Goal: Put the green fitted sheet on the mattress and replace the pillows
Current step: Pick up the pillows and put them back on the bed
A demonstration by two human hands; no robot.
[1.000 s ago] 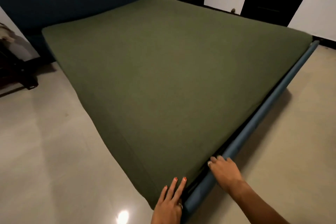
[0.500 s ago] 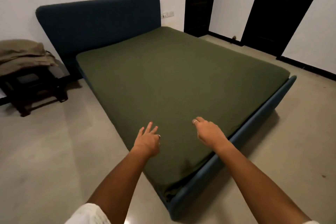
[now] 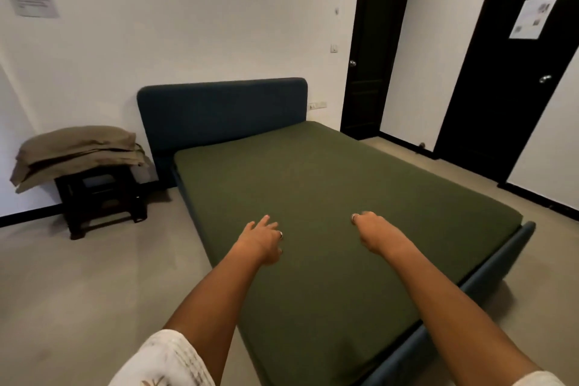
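Both arms outstretched over green fitted sheet (image 3: 313,197), already smooth on mattress. Left hand (image 3: 261,240) loosely spread, holding nothing; right hand (image 3: 372,232) relaxed, likewise free. Pillows (image 3: 75,152) stacked on stool (image 3: 100,200) beside headboard (image 3: 222,113).

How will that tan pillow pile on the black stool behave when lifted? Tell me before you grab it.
The tan pillows are probably soft and floppy: their edges droop past the black stool. They look light for their bulk. Stacked loosely and overhanging on the left, the top one may slide off if only the bottom one is pulled.
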